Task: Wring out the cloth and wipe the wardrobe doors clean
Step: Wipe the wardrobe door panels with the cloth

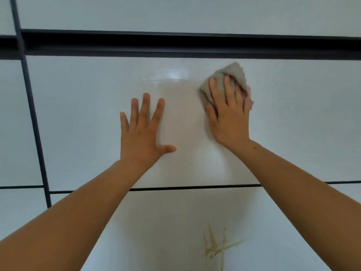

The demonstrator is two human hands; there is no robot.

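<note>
The white glossy wardrobe door (97,118) fills the view, split into panels by thin black lines. My right hand (228,112) presses a crumpled grey-beige cloth (234,73) flat against the middle panel, up near the wide black band. Its fingers lie spread over the cloth, and a bit of pink shows at the cloth's right edge. My left hand (144,132) rests flat on the same panel, fingers straight and spread, a short way left of the cloth and holding nothing.
A wide black horizontal band (175,45) runs across above the hands. A black vertical strip (33,118) divides the doors at the left. A thin black seam (185,187) crosses below the wrists. A yellowish streaky mark (216,247) shows on the lower panel.
</note>
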